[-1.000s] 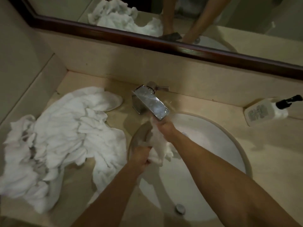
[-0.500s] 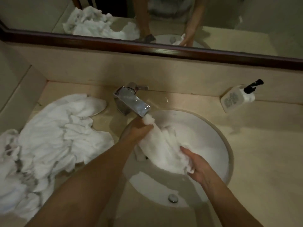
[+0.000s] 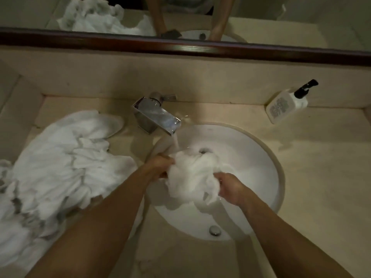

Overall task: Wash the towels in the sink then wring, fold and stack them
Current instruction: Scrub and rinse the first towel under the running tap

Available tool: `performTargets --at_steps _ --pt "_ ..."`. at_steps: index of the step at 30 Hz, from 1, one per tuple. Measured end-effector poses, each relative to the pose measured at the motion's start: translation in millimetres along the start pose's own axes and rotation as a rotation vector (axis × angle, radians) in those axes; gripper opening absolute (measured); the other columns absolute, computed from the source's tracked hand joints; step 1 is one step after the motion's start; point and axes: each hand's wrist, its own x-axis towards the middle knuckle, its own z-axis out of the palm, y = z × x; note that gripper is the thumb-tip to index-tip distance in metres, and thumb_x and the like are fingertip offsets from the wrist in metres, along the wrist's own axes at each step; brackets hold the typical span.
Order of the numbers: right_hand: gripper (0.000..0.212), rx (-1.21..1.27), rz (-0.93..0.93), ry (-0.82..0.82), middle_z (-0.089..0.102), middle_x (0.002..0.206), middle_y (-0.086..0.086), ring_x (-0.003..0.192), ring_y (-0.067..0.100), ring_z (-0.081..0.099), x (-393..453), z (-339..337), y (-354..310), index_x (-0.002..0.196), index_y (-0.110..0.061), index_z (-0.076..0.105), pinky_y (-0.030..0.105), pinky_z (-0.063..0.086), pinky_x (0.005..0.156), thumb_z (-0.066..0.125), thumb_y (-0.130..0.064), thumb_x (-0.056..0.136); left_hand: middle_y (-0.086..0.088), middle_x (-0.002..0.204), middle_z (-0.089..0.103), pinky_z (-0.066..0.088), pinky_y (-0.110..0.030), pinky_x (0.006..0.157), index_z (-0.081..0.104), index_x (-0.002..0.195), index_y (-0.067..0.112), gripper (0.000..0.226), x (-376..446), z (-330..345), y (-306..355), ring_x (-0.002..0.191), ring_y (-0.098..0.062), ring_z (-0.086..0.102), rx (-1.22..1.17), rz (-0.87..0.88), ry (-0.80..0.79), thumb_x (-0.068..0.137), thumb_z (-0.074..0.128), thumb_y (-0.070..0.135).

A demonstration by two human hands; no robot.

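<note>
2 hands are working 1 white towel (image 3: 192, 173) over the sink (image 3: 267, 157), and the single head view is showing all of it. The left hand (image 3: 160, 165) is gripping the towel's left edge, fingers curled tight into the cloth, just under the stream that is running from the chrome faucet (image 3: 156, 117). The right hand (image 3: 228, 187) is clutching the lower right part of the same towel, fingers closed round a bunch of fabric. Between them the towel is hanging bunched above the white basin, with its upper folds lying near the overflow hole and well above the drain plug (image 3: 214, 230).

A large heap of white towels (image 3: 60, 167) is lying on the counter (image 3: 311, 177) to the left of the sink, its near edge just beside the left forearm. A pump bottle (image 3: 287, 105) is standing against the back wall to the right, well apart from the basin. The mirror (image 3: 281, 17) above is reflecting the heap and both arms.

Judging by this, washing is the step in hand, and wringing, folding and stacking are yet to come. To do it well, the hands should be rubbing the 2 gripped parts against each other under the water, shifting the grip so that fresh cloth is passing beneath the stream, and keeping the towel low in the bowl so that splashes are not reaching the heap.
</note>
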Motion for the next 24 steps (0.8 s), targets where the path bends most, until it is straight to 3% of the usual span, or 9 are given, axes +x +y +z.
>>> performTargets --at_steps 2,4,8,11,14,16,19,22,24 --pt "0.043 0.327 -0.031 -0.023 0.071 0.115 0.014 0.103 0.030 0.068 -8.3 11.9 -11.5 0.128 -0.005 0.063 0.045 0.051 0.096 0.062 -0.027 0.091 -0.020 0.084 0.064 0.049 -0.035 0.065 0.063 0.084 0.008 0.011 7.5 1.8 -8.1 0.072 -0.023 0.056 -0.125 0.043 0.092 0.092 0.056 0.005" --pt "0.038 0.446 -0.124 0.161 0.073 0.099 0.010 0.086 0.024 0.070 -18.8 25.5 -25.3 0.117 -0.004 0.066 0.037 0.055 0.080 0.070 -0.025 0.085 -0.022 0.079 0.065 0.048 -0.037 0.061 0.068 0.085 0.007 0.012 5.9 1.4 -11.6 0.071 -0.019 0.054 -0.356 0.081 0.184 0.080 0.058 0.008" --pt "0.010 0.256 -0.480 0.456 0.067 0.083 0.007 0.071 0.018 0.064 -46.1 52.6 -56.0 0.085 -0.013 0.065 0.028 0.051 0.062 0.062 -0.015 0.094 -0.012 0.074 0.070 0.052 -0.023 0.047 0.072 0.079 0.006 0.029 -2.4 2.3 -3.4 0.057 -0.024 0.067 -0.806 -0.013 -0.170 0.090 0.047 0.018" --pt "0.019 0.295 -0.570 0.375 0.072 0.092 0.009 0.084 0.021 0.069 -53.8 64.9 -67.7 0.099 -0.006 0.067 0.035 0.055 0.078 0.056 -0.022 0.100 -0.004 0.067 0.067 0.051 -0.022 0.056 0.072 0.072 0.012 0.031 -7.9 6.7 13.8 0.057 -0.020 0.065 -0.833 0.003 -0.319 0.093 0.056 0.029" --pt "0.036 0.394 -0.527 0.168 0.067 0.107 0.019 0.098 0.029 0.066 -47.1 75.1 -78.8 0.118 0.004 0.059 0.042 0.052 0.090 0.046 -0.027 0.105 0.005 0.050 0.056 0.040 -0.015 0.045 0.069 0.056 0.013 0.055 -11.3 7.5 24.3 0.045 -0.010 0.057 -0.851 0.096 -0.390 0.099 0.044 0.036" --pt "0.032 0.325 -0.475 0.132 0.071 0.100 0.012 0.091 0.023 0.069 -37.6 84.5 -86.9 0.110 -0.004 0.064 0.038 0.053 0.087 0.042 -0.027 0.107 -0.001 0.075 0.072 0.059 -0.030 0.069 0.076 0.080 0.014 0.041 -10.8 10.1 22.8 0.074 -0.022 0.072 -0.769 0.141 -0.278 0.094 0.053 0.045" --pt "0.037 0.118 -0.311 0.155 0.073 0.099 0.009 0.088 0.021 0.070 -15.3 101.7 -83.2 0.112 -0.011 0.064 0.033 0.056 0.081 0.039 -0.037 0.107 -0.001 0.111 0.070 0.052 -0.040 0.092 0.067 0.107 0.024 0.029 8.7 6.7 -5.7 0.100 -0.022 0.065 -0.646 0.129 0.017 0.092 0.055 0.046" --pt "0.059 -0.045 -0.221 0.084 0.066 0.127 0.013 0.113 0.027 0.065 6.7 107.6 -72.4 0.133 -0.015 0.057 0.042 0.051 0.100 0.033 -0.059 0.103 -0.016 0.133 0.060 0.048 -0.052 0.100 0.055 0.133 0.014 0.042 7.9 -0.2 -21.9 0.116 -0.032 0.061 -0.744 0.003 -0.277 0.093 0.060 0.028" --pt "0.066 -0.222 -0.218 0.060 0.061 0.136 0.003 0.122 0.023 0.059 15.5 100.2 -76.6 0.143 -0.026 0.049 0.042 0.046 0.106 0.032 -0.070 0.097 -0.016 0.116 0.068 0.056 -0.043 0.089 0.053 0.129 0.004 0.037 15.8 -4.0 -28.2 0.101 -0.029 0.067 -0.653 -0.021 -0.281 0.093 0.061 0.009"
